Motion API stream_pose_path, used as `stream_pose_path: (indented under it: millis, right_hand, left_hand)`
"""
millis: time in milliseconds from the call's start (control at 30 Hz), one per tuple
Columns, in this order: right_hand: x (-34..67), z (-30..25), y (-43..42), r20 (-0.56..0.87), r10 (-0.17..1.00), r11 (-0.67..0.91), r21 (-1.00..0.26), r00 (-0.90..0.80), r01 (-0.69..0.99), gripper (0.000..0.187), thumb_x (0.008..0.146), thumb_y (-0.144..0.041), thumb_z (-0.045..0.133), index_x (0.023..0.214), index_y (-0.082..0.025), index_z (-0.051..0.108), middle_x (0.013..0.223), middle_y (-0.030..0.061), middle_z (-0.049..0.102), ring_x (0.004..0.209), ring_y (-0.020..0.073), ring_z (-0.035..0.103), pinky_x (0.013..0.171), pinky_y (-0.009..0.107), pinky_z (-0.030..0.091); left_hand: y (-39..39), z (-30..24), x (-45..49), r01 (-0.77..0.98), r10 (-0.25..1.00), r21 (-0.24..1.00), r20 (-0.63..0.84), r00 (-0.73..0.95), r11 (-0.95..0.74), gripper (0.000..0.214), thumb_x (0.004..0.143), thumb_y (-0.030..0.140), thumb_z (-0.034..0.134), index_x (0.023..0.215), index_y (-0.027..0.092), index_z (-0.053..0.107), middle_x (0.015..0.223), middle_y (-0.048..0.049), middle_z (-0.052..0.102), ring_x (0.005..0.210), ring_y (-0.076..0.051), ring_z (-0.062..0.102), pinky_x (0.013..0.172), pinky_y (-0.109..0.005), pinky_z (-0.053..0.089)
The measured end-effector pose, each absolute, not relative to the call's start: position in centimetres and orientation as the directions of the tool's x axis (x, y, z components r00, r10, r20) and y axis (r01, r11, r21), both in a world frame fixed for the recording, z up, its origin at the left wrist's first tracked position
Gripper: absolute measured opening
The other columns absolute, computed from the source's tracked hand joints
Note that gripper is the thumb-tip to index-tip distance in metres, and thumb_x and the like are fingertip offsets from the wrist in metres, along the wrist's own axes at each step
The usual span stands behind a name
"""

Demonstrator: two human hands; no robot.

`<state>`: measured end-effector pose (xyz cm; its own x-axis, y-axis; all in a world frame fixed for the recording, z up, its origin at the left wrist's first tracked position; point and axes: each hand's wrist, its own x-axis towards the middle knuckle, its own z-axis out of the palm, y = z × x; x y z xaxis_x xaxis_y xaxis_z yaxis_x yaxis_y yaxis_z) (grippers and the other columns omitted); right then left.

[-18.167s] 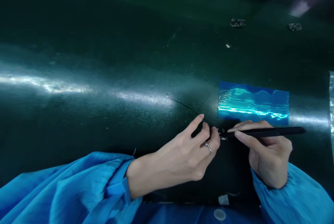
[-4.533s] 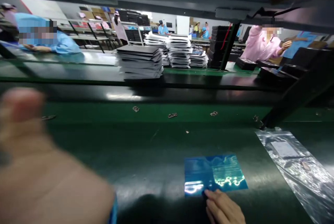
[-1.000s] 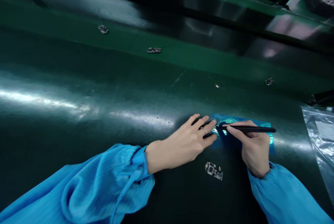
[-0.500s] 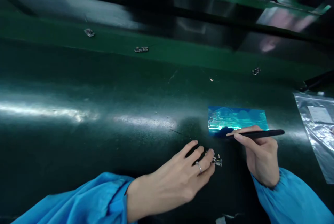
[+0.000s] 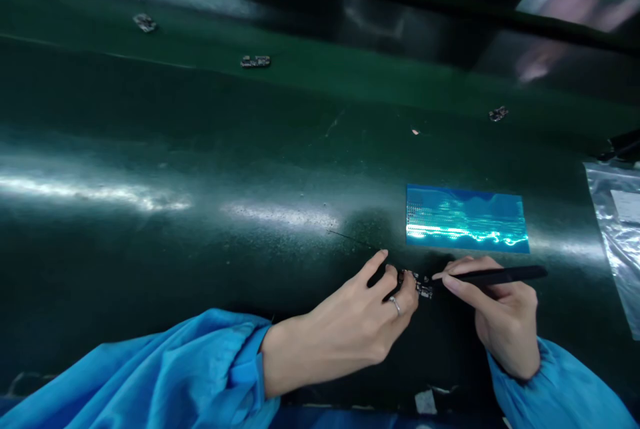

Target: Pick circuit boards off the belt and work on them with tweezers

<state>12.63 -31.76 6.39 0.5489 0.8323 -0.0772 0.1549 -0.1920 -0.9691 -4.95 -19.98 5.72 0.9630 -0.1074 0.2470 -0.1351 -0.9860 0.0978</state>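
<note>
My left hand [image 5: 357,319], with a ring on one finger, holds a small circuit board [image 5: 425,292] against the dark green bench top. Its fingertips cover part of the board. Black tweezers [image 5: 500,275] lie pinched between the thumb and fingers of my right hand [image 5: 507,319]. Their tip is close beside the board's right end; whether it touches, or carries a tiny part, I cannot make out. Just beyond both hands is a shiny blue sheet [image 5: 467,215] with rows of tiny marks at its left side.
Three more small boards lie toward the back: one at left [image 5: 145,22], one near the middle [image 5: 255,62] and one at right [image 5: 499,113]. A clear plastic bag [image 5: 620,242] rests at the right edge. Near the front is a pale scrap [image 5: 426,402].
My right hand has brought the tweezers from the blue sheet's lower edge to the circuit board. My left hand stays on the board. The view has tilted downward.
</note>
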Motion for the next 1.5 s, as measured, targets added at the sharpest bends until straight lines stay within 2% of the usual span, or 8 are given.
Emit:
stream_pose_path:
  millis: [333,567,800,1500]
  right_hand:
    - [12.24,6.73,-31.63,-0.092,0.866,-0.181,-0.974,0.492,0.137,0.015,0.078,-0.013,0.069,0.081,-0.027,0.073,0.077,-0.0010,0.068,0.078,0.0192,0.062,0.067,0.028,0.050]
    - [12.11,6.93,-31.49,-0.094,0.868,-0.182,-0.974,0.487,0.137,0.016,0.078,-0.012,0.068,0.081,-0.027,0.072,0.077,-0.0017,0.068,0.079,0.0192,0.062,0.069,0.029,0.050]
    - [12.10,7.02,-31.61,-0.071,0.881,-0.161,-0.974,0.467,0.157,0.019,0.078,-0.010,0.067,0.083,-0.028,0.073,0.076,-0.0026,0.067,0.072,0.0167,0.061,0.067,0.028,0.050]
    - [12.21,6.85,-31.52,-0.038,0.896,-0.137,-0.972,0.443,0.192,0.020,0.079,-0.008,0.066,0.085,-0.026,0.072,0.078,-0.0012,0.067,0.072,0.0168,0.061,0.065,0.029,0.050]
  left_hand:
    - [-19.93,6.01,-4.93,-0.123,-0.083,0.150,0.249,0.965,-0.981,0.032,0.089,0.014,0.045,0.118,0.006,0.056,0.114,-0.0146,0.055,0.100,-0.027,0.054,0.097,-0.050,0.038]
    - [-20.01,6.15,-5.04,-0.119,-0.078,0.153,0.248,0.966,-0.981,0.034,0.089,0.010,0.038,0.117,0.007,0.056,0.114,-0.0130,0.056,0.099,-0.027,0.053,0.098,-0.049,0.039]
    - [-19.97,6.16,-4.92,-0.119,-0.073,0.175,0.249,0.966,-0.977,0.032,0.089,0.011,0.041,0.115,0.006,0.058,0.113,-0.0139,0.056,0.099,-0.027,0.054,0.097,-0.049,0.038]
    - [-19.92,6.12,-4.83,-0.113,-0.064,0.167,0.273,0.960,-0.979,0.032,0.090,0.011,0.037,0.113,0.007,0.059,0.110,-0.0125,0.057,0.098,-0.027,0.053,0.094,-0.048,0.041]
